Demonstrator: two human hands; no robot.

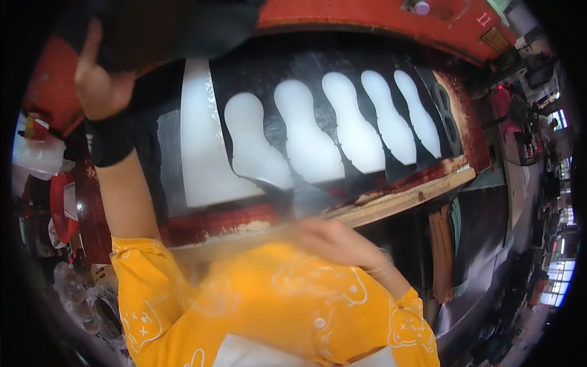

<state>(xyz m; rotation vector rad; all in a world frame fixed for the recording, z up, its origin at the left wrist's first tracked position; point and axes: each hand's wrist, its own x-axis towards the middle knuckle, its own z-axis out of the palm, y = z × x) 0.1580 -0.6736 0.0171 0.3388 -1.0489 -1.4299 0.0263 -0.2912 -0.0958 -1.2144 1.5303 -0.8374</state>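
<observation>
My left hand (104,88), with a black band round the wrist, is raised at the upper left. One finger stretches upward and the thumb stands apart, against a large dark shape (177,30); its other fingers are hidden. Low in the middle, my right hand (345,241) is smeared by motion beside the table's front edge, so its grip is unclear. Beyond it lies a black sheet (302,61) with several sole-shaped white areas (351,116) in a row. A wider white strip (199,134) shows at their left. Blurred dark material lies close to my right fingers.
A red machine body (367,15) runs along the back. The worn red table has a wooden strip (409,199) along its front edge. A dark oval ring-like piece (446,116) lies at the right end. Brown and green sheets (441,251) stand below the table.
</observation>
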